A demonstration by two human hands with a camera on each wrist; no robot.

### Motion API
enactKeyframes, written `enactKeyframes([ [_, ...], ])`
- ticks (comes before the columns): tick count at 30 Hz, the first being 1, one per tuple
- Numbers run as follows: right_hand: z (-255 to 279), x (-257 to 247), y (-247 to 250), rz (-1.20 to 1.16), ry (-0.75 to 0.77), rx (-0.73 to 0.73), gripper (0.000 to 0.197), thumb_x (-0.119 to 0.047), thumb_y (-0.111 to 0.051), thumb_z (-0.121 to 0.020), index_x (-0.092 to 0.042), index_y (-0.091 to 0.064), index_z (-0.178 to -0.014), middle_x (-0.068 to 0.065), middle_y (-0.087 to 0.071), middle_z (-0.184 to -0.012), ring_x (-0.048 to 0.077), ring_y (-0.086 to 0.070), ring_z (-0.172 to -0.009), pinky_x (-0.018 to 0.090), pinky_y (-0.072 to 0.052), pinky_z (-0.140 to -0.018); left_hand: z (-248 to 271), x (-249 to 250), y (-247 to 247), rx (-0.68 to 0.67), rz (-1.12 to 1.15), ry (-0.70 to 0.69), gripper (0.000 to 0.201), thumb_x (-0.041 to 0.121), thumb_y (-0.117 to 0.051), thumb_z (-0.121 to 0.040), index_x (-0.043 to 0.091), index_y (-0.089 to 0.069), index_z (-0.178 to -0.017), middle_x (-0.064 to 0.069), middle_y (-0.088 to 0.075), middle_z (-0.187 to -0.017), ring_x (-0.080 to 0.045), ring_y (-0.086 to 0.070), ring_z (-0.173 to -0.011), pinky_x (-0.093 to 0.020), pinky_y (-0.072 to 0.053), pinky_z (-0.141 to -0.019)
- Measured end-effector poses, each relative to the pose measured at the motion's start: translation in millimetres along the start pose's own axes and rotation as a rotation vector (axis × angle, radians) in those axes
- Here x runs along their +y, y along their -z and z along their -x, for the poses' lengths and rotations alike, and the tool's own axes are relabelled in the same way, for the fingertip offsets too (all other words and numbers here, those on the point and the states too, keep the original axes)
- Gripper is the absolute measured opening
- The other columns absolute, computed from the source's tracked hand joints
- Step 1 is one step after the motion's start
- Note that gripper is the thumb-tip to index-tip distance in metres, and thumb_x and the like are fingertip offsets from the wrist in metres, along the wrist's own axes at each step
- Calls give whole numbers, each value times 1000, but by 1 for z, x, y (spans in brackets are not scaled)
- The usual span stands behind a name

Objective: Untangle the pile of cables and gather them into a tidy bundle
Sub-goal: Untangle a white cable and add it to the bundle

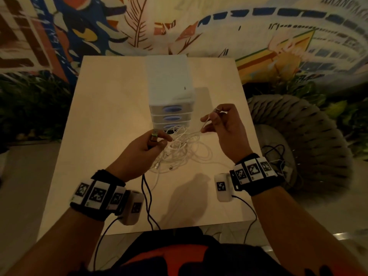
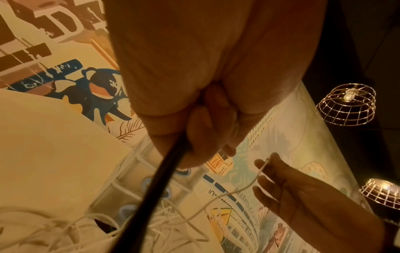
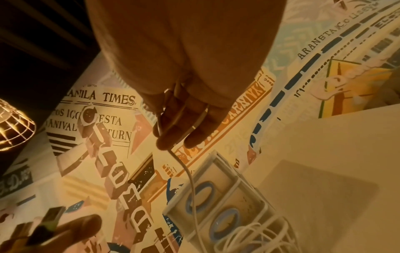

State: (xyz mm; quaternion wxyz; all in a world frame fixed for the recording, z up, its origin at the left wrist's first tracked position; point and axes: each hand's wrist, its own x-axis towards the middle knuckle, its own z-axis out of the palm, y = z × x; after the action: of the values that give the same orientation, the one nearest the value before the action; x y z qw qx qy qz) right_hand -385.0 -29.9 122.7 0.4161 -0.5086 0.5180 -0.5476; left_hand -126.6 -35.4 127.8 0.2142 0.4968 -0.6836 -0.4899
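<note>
We are gripping a black cable [image 1: 147, 196] in our left hand [image 1: 145, 148] and pinching a white cable [image 1: 205, 124] in our right hand [image 1: 223, 126], above the table [image 1: 99, 116]. Only the head view is showing the white tangle [image 1: 179, 152] whole; the left wrist view is showing fingers [image 2: 201, 137] curled round the black cable.

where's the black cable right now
In the head view the black cable is gripped in the left hand, left of the white cable pile, and hangs down over the table's near edge.
</note>
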Motion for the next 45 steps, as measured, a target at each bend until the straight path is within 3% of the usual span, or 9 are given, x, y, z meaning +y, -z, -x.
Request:
enactKeyframes([
  [9,-3,-15,-14,-6,-22,-145,8,-11,-51,-104,-8,-44,-106,10,-72,-91,29,-71,-70,36,-58,-72,-31,2,-34,66,-214,-37,33,42,-67,-94,33,-57,-123,15,-56,-74,4,-53,-63,-18,-40,-62],
  [13,-5,-14,-24,14,-43,-210,9,-14,-56,-103,-18,-48,-106,12,-74,-95,26,-73,-78,41,-60,-76,-44,7,-44,14,-356,-74,21,38,-59,-99,19,-67,-105,3,-66,-86,-19,-63,-79,-32,-44,-66],
  [18,4,3,-23,21,-124,-101,7,-20,-56,-103,-17,-57,-109,5,-72,-93,20,-73,-76,34,-60,-74,-45,7,-26,55,-192,1,24,25,-50,-104,23,-71,-92,10,-70,-81,4,-58,-59,-14,-37,-55],
  [21,25,33,-19,158,-221,-217,9,-21,-60,-101,-17,-66,-96,0,-72,-78,12,-69,-69,27,-57,-71,-40,14,-10,156,-20,13,37,30,-48,-107,12,-73,-86,5,-72,-80,4,-51,-45,-12,-33,-48],
  [26,39,71,-28,484,-298,-402,39,-43,-67,-94,-37,-58,-131,-13,-72,-93,2,-70,-72,28,-55,-79,-34,22,10,203,218,38,34,31,-49,-106,19,-73,-87,0,-71,-74,-15,-38,-46,-25,-34,-46],
  [30,26,67,-41,469,-245,-347,42,-49,-74,-86,-41,-60,-126,-15,-68,-94,3,-65,-72,25,-55,-75,-26,32,18,160,244,-61,32,33,-49,-106,20,-72,-88,-1,-71,-74,-27,-36,-51,-32,-33,-50],
  [34,14,62,-53,420,-113,-359,34,-52,-76,-83,-37,-69,-112,-6,-64,-98,14,-64,-78,33,-58,-76,-17,40,24,100,316,-151,32,38,-48,-103,24,-73,-88,-3,-69,-74,-19,-34,-48,-29,-32,-49],
  [40,-4,51,-58,447,43,-313,17,-33,-75,-90,-26,-73,-105,-15,-63,-99,9,-63,-81,18,-52,-72,-12,43,36,154,282,-253,30,32,-43,-106,18,-67,-95,-2,-61,-68,-18,-37,-48,-25,-33,-48],
  [45,-5,58,-66,578,72,-654,37,-44,-72,-90,-35,-64,-125,-7,-64,-117,8,-59,-95,25,-54,-85,-7,41,44,201,309,-282,31,29,-42,-106,13,-66,-97,-3,-63,-67,-17,-36,-47,-22,-34,-48],
])
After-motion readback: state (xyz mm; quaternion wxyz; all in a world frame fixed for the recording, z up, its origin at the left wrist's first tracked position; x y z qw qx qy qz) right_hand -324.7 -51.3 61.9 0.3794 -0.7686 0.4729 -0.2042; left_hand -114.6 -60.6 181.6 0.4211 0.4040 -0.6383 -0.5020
